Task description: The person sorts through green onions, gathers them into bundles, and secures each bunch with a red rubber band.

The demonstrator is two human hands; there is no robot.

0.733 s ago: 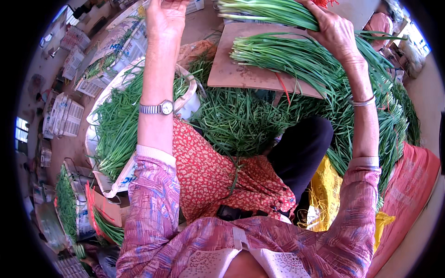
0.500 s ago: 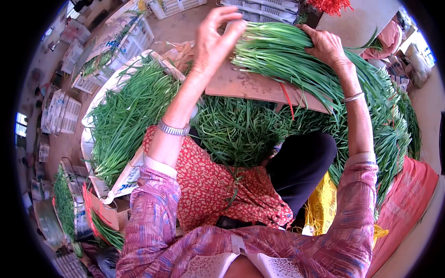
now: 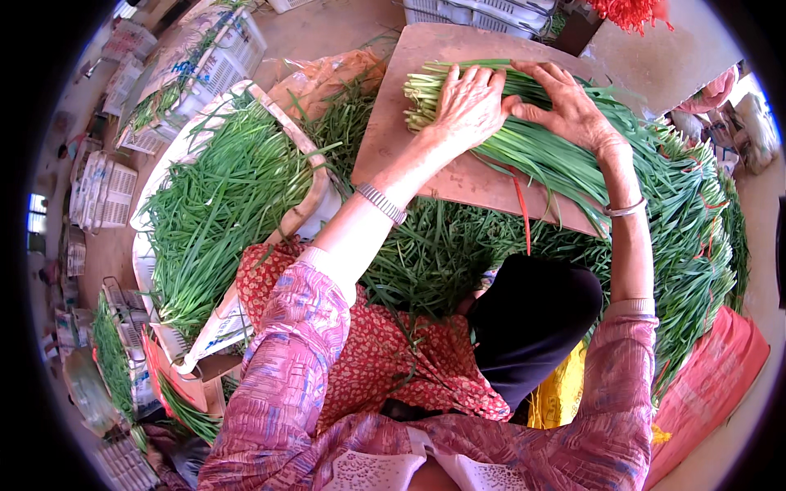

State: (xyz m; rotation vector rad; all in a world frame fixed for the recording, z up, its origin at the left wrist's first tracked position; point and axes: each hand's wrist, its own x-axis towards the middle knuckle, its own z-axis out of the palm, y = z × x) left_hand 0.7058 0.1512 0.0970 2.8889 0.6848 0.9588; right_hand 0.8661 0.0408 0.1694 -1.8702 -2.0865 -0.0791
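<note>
The left hand (image 3: pixel 467 102) lies palm down, fingers spread flat, on a bundle of long green chive-like stalks with pale cut ends (image 3: pixel 524 135). Its grip is open and pressing rather than closed around anything. The right hand (image 3: pixel 569 106) rests just beside it on the same bundle, fingers extended and slightly curved over the stalks, thumb reaching toward the left hand; it too is an open, flat grip, with nothing clasped inside it.

The bundle lies directly beneath both hands, across a flat brown board (image 3: pixel 417 131), its pale ends sticking out past the left hand's fingertips and its green tips running away below the right wrist. A silver-coloured watch band (image 3: pixel 381 203) sits on the left wrist, and a thin metal bangle (image 3: pixel 625 209) on the right.

Below the hands, nearer the person, spreads a loose heap of the same green stalks (image 3: pixel 442 245). Well to the left of the left hand, a white woven sack lined with more greens (image 3: pixel 213 204) lies open. Beyond the hands, white plastic crates (image 3: pixel 483 12) stand at the board's far edge.
</note>
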